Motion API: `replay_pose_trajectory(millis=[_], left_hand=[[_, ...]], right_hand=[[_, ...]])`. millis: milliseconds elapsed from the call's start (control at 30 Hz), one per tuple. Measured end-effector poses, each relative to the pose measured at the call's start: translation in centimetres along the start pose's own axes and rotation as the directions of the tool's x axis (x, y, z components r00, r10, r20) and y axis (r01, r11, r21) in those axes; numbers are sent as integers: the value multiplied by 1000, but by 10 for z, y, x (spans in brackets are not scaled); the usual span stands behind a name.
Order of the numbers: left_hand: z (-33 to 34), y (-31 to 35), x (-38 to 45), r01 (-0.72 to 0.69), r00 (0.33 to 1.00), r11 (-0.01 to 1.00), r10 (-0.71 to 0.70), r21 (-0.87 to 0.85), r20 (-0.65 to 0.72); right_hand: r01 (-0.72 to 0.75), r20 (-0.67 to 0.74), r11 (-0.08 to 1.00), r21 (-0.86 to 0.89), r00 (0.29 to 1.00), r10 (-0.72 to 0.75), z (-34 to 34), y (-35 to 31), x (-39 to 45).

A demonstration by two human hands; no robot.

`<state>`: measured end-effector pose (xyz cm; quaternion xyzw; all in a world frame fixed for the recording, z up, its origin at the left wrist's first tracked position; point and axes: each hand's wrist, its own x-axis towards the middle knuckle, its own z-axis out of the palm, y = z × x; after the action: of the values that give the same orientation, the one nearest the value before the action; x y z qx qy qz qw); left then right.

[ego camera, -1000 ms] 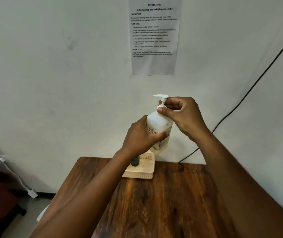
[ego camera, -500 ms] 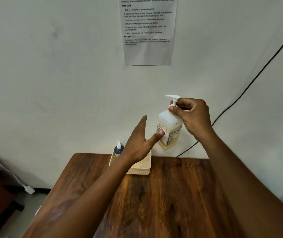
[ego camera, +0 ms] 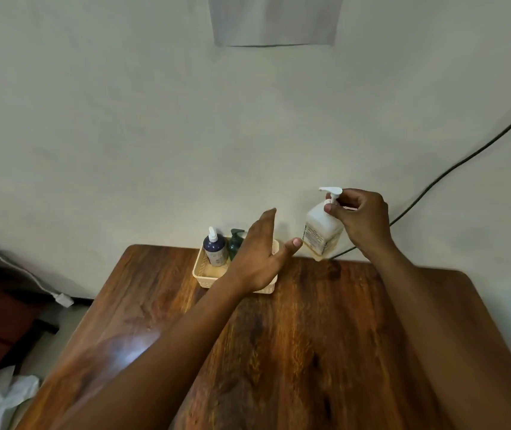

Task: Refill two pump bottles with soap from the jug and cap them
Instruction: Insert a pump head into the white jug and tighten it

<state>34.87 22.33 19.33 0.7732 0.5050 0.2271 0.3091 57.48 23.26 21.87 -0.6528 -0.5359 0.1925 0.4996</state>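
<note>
Two hands are raised over the far end of a wooden worktop (ego camera: pixel 325 321) that stands against a pale wall (ego camera: pixel 124 135). The right hand (ego camera: pixel 364 221) pinches the neck of a white pump bottle (ego camera: pixel 321 232) just below its pump head (ego camera: pixel 331 191), thumb and fingertips curled round the collar. That bottle hangs tilted in the air near the far edge of the worktop, its base clear of the wood, with yellowish soap visible in its lower part. The pump head is seated on the bottle, spout pointing left.

The left hand (ego camera: pixel 255 256) holds nothing: its fingers are straight and held together, the thumb spread out to the right, its tip close beside the lower corner of the white bottle; whether it touches is unclear. This hand hovers in front of a cream plastic basket (ego camera: pixel 201 271) that sits on the worktop by the wall.

Inside the basket stand two smaller bottles, both upright and capped with pumps: a dark blue bottle (ego camera: pixel 215 248) with a white pump at the left, and a dark green bottle (ego camera: pixel 235 242) just to its right, partly hidden by the left hand.

A sheet of paper (ego camera: pixel 274 20) is fixed to the wall above, and a black cable (ego camera: pixel 465 162) runs slantwise down the wall at the right.
</note>
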Motion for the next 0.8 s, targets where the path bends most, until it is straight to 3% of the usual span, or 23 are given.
replay_pose_trajectory(millis=[367, 800], left_hand=[[48, -50, 36, 60, 996, 998, -62, 25, 65], [97, -83, 53, 151, 979, 988, -151, 10, 134]], right_hand=[[-80, 101, 993, -90, 991, 89, 38, 101, 42], [-116, 115, 984, -138, 984, 133, 60, 188, 43]])
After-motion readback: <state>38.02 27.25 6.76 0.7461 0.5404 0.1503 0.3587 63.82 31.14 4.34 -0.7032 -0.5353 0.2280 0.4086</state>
